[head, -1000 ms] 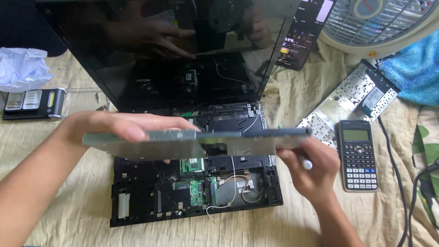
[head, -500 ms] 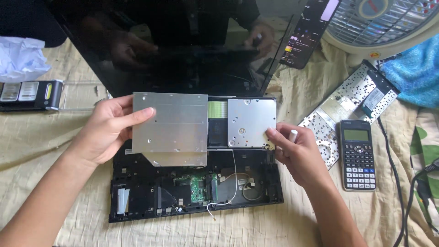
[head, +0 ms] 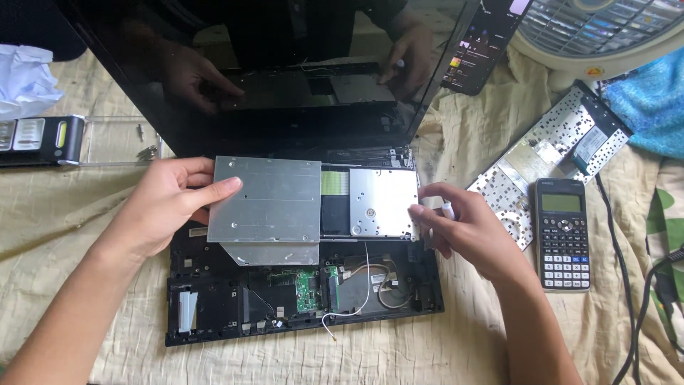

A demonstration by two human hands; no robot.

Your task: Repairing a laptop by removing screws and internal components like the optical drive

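The left hand (head: 160,207) and right hand (head: 463,232) grip the silver drive (head: 313,203) by its ends. It is best kept flat over the open laptop (head: 299,299).

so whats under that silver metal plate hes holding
The silver metal plate, gripped by the left hand and right hand, covers the upper half of the opened laptop base. Below its edge a green circuit board and white wire show; anything beneath is hidden.

Single head-worn view, looking steeply down, close over an opened laptop (head: 299,285) on cloth
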